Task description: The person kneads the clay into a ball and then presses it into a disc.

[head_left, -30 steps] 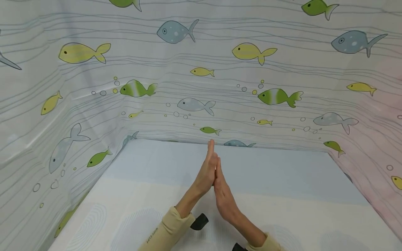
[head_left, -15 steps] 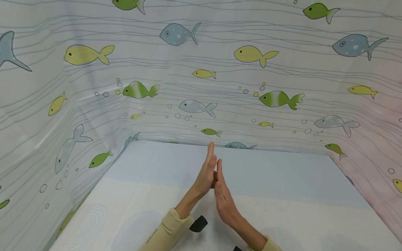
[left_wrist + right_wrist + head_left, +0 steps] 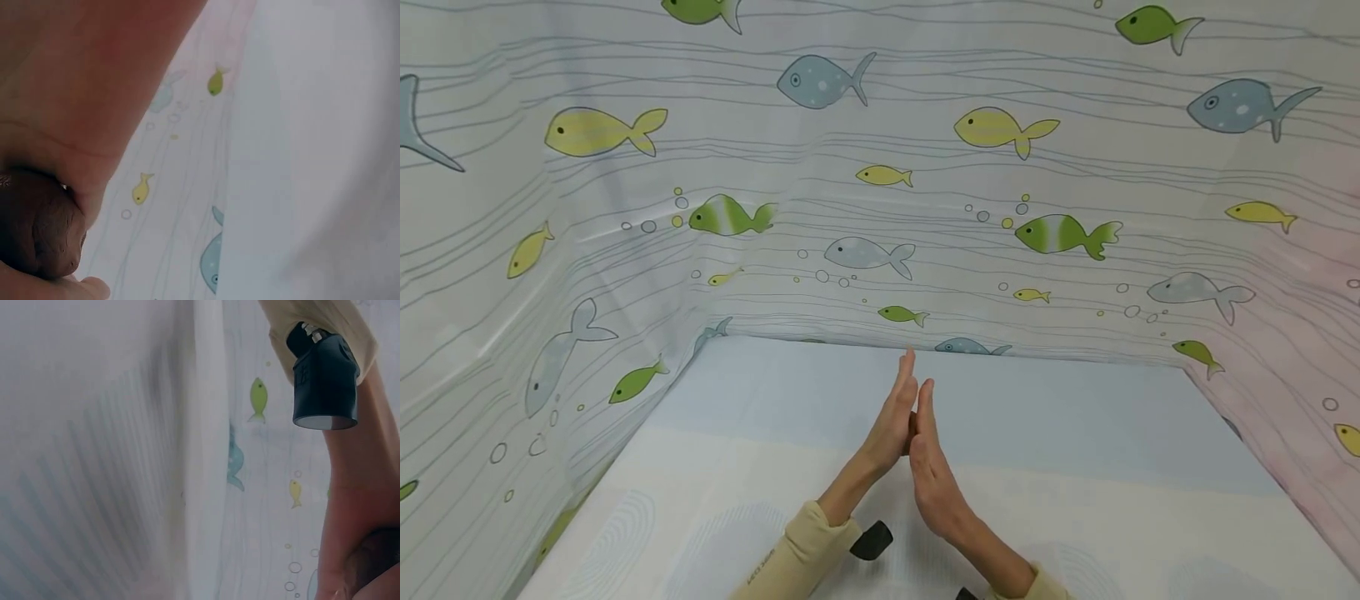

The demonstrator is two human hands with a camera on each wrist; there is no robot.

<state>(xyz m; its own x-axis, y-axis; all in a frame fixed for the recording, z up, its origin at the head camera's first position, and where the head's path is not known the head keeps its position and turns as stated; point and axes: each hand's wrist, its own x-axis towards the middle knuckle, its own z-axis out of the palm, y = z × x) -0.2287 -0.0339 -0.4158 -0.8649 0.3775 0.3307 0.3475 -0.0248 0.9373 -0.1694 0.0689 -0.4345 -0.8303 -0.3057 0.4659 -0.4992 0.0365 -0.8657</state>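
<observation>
Straight-fingered and nearly upright, my left hand [image 3: 889, 429] and right hand [image 3: 937, 483] face each other palm to palm over the middle of the bed-like surface. Between the palms sits a dark brown, rounded lump [image 3: 912, 432], mostly covered by them in the head view. Up close in the left wrist view, the brown lump [image 3: 44, 228] has a grooved, wrinkled surface like a walnut. At the lower right of the right wrist view, part of the same lump [image 3: 370, 559] shows between the hands. The left fingertips reach higher than the right ones.
A pale blue and white padded surface [image 3: 1075, 433] lies under the hands. Fish-printed sheeting [image 3: 940, 200] surrounds it at the back and both sides. A black wrist camera [image 3: 872, 540] sits by the left beige sleeve [image 3: 805, 550].
My left hand has slid slightly back towards me against the right. More of the brown lump shows between the palms than one second ago. The head view has shifted a little.
</observation>
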